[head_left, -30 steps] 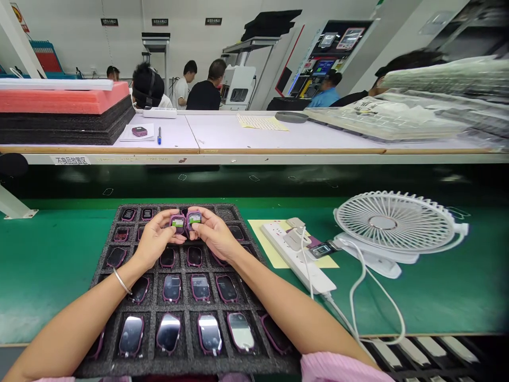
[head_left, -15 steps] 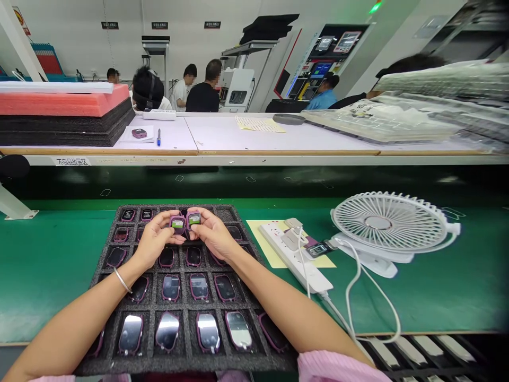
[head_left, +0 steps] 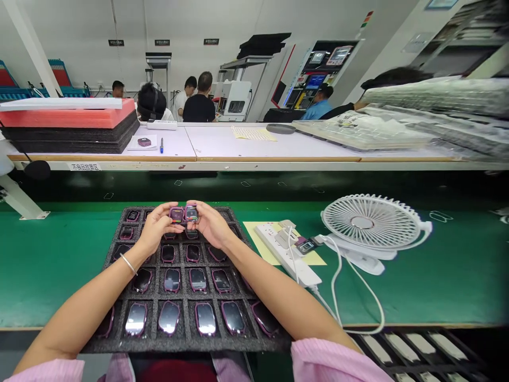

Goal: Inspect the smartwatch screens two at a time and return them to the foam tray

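My left hand (head_left: 153, 231) grips a purple-framed smartwatch body (head_left: 176, 215) between thumb and fingers. Beside it, a second purple smartwatch body (head_left: 191, 213) is pinched in my right hand (head_left: 213, 227). Both are held side by side above the far part of a black foam tray (head_left: 178, 346), screens facing me. Small coloured patches show on their lit screens, too small to read. Rows of similar strapless watches, such as one near the front (head_left: 205, 319), lie in the tray's square compartments. My hands and forearms hide some compartments.
Right of the tray, a white power strip (head_left: 304, 273) lies partly on yellow paper (head_left: 254, 233), with a cabled device (head_left: 307, 246) beside it. A white fan (head_left: 366, 223) stands farther right. Behind, a raised shelf (head_left: 222, 146) carries foam sheets (head_left: 115, 119) and plastic-wrapped trays (head_left: 366, 130). People sit beyond.
The screens of both held watches have changed from green and white to darker displays with coloured patches. Both hands keep their hold, and the camera view has shifted slightly.
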Action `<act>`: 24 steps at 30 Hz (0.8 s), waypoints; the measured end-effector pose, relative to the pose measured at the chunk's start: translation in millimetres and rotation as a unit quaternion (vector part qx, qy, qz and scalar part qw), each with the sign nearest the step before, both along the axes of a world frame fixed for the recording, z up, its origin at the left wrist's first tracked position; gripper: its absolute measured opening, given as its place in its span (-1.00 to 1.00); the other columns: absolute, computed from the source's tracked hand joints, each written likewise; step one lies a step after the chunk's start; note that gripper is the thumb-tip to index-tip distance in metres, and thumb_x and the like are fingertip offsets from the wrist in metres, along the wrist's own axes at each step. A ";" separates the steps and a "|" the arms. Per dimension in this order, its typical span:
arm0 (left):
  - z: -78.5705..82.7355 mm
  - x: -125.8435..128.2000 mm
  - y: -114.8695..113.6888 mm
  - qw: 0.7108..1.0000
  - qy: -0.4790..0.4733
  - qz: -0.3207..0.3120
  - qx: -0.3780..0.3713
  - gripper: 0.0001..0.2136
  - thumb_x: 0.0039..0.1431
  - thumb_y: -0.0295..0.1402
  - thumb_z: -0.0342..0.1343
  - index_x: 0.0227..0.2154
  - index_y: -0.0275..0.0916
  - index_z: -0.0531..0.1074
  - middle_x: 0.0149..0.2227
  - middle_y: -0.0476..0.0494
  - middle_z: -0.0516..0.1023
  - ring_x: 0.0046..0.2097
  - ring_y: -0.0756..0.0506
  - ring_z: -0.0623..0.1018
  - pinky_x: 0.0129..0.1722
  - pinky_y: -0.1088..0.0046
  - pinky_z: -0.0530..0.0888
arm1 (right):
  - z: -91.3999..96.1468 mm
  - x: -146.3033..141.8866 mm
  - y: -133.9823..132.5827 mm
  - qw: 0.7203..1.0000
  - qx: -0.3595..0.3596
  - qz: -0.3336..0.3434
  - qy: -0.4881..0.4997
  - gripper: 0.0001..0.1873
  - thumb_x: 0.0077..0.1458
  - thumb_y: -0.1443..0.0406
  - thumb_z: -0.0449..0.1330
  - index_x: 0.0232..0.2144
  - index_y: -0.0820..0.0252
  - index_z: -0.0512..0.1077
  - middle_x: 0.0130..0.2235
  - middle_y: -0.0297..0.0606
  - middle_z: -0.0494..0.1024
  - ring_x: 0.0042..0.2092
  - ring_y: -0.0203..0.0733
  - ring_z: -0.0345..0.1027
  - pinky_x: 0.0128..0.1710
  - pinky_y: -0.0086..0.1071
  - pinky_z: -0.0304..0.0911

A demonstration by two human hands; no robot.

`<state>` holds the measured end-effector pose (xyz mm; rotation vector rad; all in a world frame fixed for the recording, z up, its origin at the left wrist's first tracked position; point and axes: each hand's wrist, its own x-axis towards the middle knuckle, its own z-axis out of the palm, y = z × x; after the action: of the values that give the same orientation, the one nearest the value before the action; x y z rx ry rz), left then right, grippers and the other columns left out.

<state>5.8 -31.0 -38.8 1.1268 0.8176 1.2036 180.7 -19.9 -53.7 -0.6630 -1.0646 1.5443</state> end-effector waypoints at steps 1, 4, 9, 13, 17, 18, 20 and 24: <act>6.6 -1.0 1.3 1.000 -0.001 -0.002 0.007 -0.57 -0.11 -0.44 0.12 -0.08 -0.26 0.43 -0.22 -0.08 0.59 -0.45 -0.01 0.62 -0.37 0.41 0.62 | 7.1 0.3 1.9 1.000 0.003 0.003 0.000 -0.67 0.06 0.12 0.26 -0.16 0.16 0.44 -0.36 -0.33 0.54 -0.50 -0.30 0.39 -0.45 -0.35 0.32; 31.9 -3.7 5.3 0.999 0.009 -0.009 0.045 -0.56 -0.11 -0.46 0.14 -0.06 -0.25 0.43 -0.23 -0.07 0.57 -0.44 -0.01 0.63 -0.35 0.41 0.62 | 34.6 1.8 7.8 0.999 0.042 0.004 -0.023 -0.69 0.11 0.12 0.23 -0.15 0.16 0.44 -0.39 -0.32 0.54 -0.50 -0.27 0.42 -0.48 -0.35 0.32; 82.8 -2.8 12.5 0.990 0.023 0.002 0.142 -0.50 -0.12 -0.51 0.16 -0.01 -0.24 0.40 -0.13 -0.11 0.56 -0.41 0.01 0.63 -0.29 0.42 0.62 | 92.8 1.4 19.9 0.990 0.133 -0.002 -0.051 -0.72 0.15 0.17 0.18 -0.11 0.13 0.41 -0.43 -0.35 0.53 -0.51 -0.27 0.43 -0.52 -0.40 0.28; 121.3 1.5 16.0 0.974 0.007 0.028 0.224 -0.44 -0.11 -0.51 0.21 0.05 -0.21 0.37 -0.11 -0.11 0.54 -0.37 0.02 0.62 -0.29 0.45 0.62 | 140.2 -1.4 25.1 0.979 0.199 -0.004 -0.041 -0.76 0.16 0.18 0.16 -0.13 0.11 0.37 -0.38 -0.37 0.52 -0.51 -0.31 0.42 -0.49 -0.41 0.29; 148.4 4.2 13.5 0.955 -0.006 0.051 0.291 -0.43 -0.12 -0.51 0.25 0.05 -0.22 0.39 -0.16 -0.11 0.55 -0.28 -0.02 0.59 -0.27 0.45 0.61 | 174.2 -1.2 20.0 0.970 0.241 0.007 -0.043 -0.74 0.12 0.18 0.18 -0.14 0.10 0.37 -0.29 -0.35 0.53 -0.43 -0.29 0.42 -0.40 -0.36 0.37; 152.8 4.5 12.3 0.952 -0.008 0.055 0.302 -0.43 -0.12 -0.51 0.26 0.05 -0.22 0.39 -0.16 -0.11 0.55 -0.26 -0.03 0.59 -0.25 0.44 0.61 | 179.4 -0.6 17.7 0.967 0.252 0.009 -0.044 -0.71 0.06 0.21 0.22 -0.14 0.10 0.37 -0.26 -0.35 0.53 -0.39 -0.29 0.42 -0.37 -0.36 0.38; 158.8 4.9 10.1 0.946 -0.007 0.062 0.318 -0.42 -0.12 -0.51 0.28 0.06 -0.21 0.39 -0.16 -0.10 0.54 -0.24 -0.04 0.59 -0.22 0.42 0.60 | 186.0 1.1 13.4 0.960 0.274 0.012 -0.050 -0.61 -0.06 0.30 0.28 -0.11 0.09 0.39 -0.22 -0.36 0.53 -0.34 -0.30 0.43 -0.31 -0.38 0.40; 163.4 5.7 8.9 0.936 0.011 0.068 0.345 -0.43 -0.09 -0.48 0.27 0.07 -0.17 0.38 -0.19 -0.07 0.53 -0.30 0.00 0.57 -0.24 0.45 0.59 | 189.5 4.5 8.4 0.948 0.310 0.017 -0.066 -0.48 -0.13 0.38 0.30 -0.05 0.10 0.37 -0.16 -0.33 0.52 -0.32 -0.30 0.43 -0.27 -0.38 0.41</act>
<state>11.5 -22.1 124.6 1.6681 0.4930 1.6636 185.2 -11.5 135.8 -0.3090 -1.5723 1.1040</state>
